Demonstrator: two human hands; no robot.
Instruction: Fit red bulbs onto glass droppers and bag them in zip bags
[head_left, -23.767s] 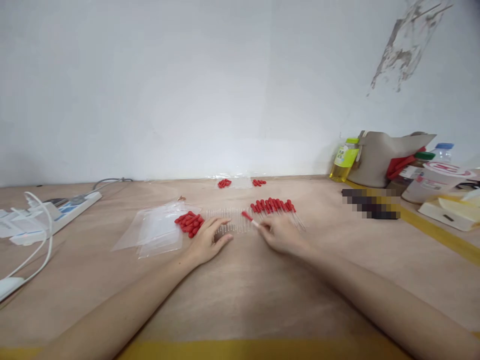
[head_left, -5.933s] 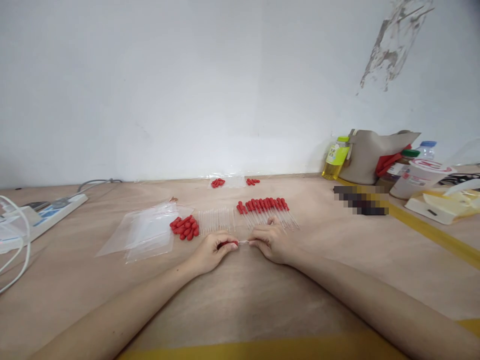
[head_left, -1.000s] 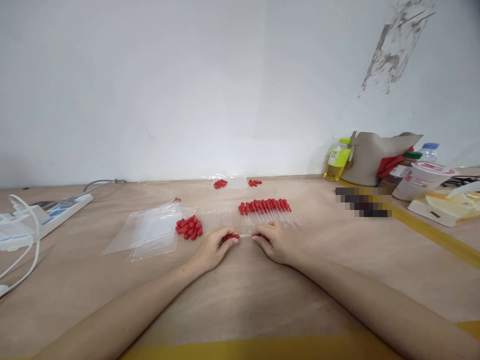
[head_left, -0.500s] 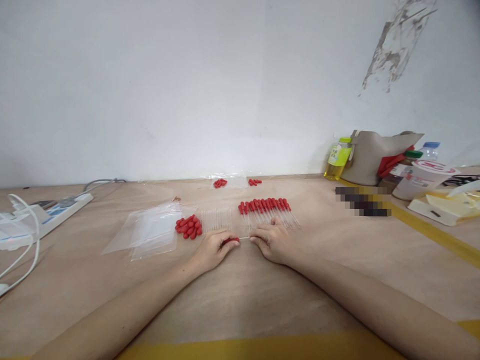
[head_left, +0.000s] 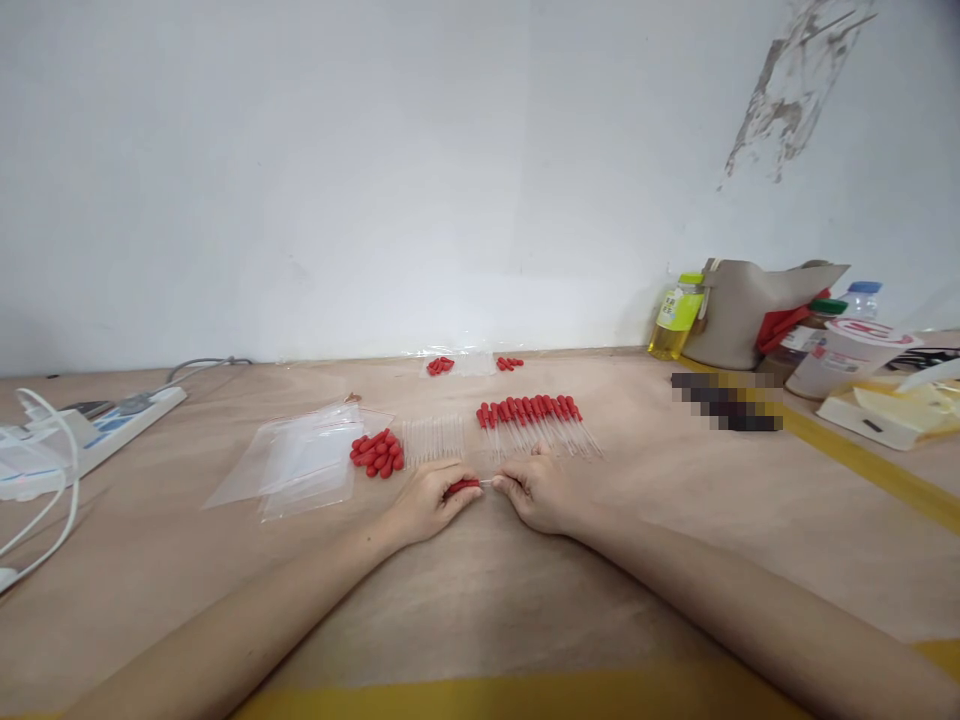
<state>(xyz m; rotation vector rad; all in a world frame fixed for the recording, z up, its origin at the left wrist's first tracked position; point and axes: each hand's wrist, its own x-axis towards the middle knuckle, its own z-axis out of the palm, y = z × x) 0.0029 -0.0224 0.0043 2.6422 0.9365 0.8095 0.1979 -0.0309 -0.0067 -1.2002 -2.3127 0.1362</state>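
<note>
My left hand (head_left: 431, 500) is closed around a red rubber dropper bulb (head_left: 465, 485), whose end shows between thumb and fingers. A thin clear glass tube (head_left: 487, 482) bridges the short gap between my hands, and my right hand (head_left: 541, 490) pinches it. How far the tube sits in the bulb is hidden by my fingers. Behind my left hand lies a row of bare glass tubes (head_left: 433, 438), with a pile of loose red bulbs (head_left: 377, 453) to its left. Beyond my right hand several red-capped droppers (head_left: 534, 412) lie side by side.
Clear plastic bags (head_left: 300, 460) lie left of the bulb pile. Small bags with red bulbs (head_left: 441, 366) rest by the wall. A power strip (head_left: 135, 435) with cables stands far left. At the right are a yellow drink bottle (head_left: 677, 318), a grey bag (head_left: 739, 315) and a paper cup (head_left: 844, 358).
My right hand has moved slightly left, closer to my left hand, so less of the glass tube shows between them. The left hand stays nearly in place.
</note>
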